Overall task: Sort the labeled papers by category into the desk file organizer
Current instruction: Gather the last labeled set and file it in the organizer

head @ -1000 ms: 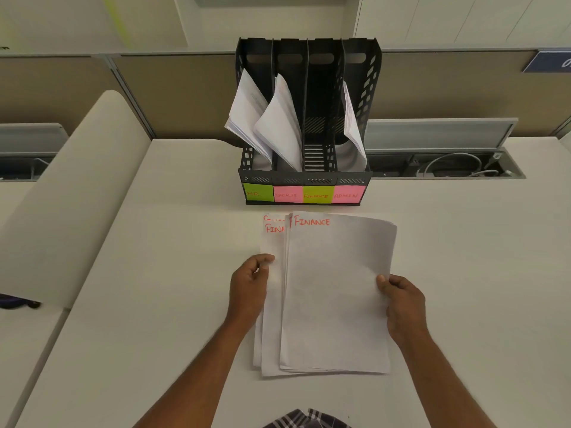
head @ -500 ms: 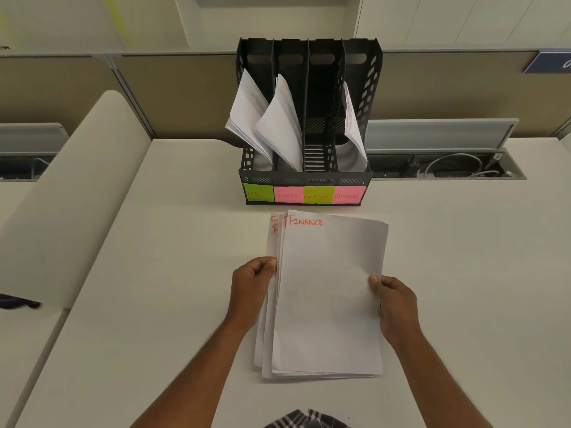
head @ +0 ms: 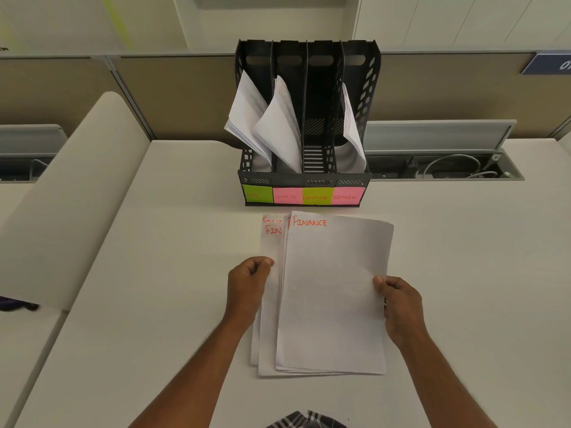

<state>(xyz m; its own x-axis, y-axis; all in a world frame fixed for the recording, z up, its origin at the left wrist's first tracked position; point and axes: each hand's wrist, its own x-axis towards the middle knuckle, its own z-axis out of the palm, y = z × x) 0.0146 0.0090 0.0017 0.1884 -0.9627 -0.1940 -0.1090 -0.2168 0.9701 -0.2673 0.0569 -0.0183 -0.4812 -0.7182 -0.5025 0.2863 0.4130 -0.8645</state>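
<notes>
A stack of white papers (head: 332,291) marked FINANCE in red lies on the desk in front of me. My left hand (head: 248,287) grips the stack's left edge, where lower sheets stick out. My right hand (head: 398,304) pinches the right edge of the top sheets. Behind the stack stands a black four-slot file organizer (head: 367,88) with sticky labels HR, SPORTS, FINANCE (head: 317,196) and ADMIN. Papers lean in the HR, SPORTS and ADMIN slots; the FINANCE slot holds none.
The white desk (head: 154,273) stretches wide on both sides. An open cable tray (head: 445,168) with wires runs behind the organizer on the right. A curved white partition (head: 61,196) rises on the left. A brown divider wall closes the back.
The stack was squeezed narrower half a second ago and has spread a little again; the top sheets and my right hand have shifted slightly to the right. Both hands keep their hold.
</notes>
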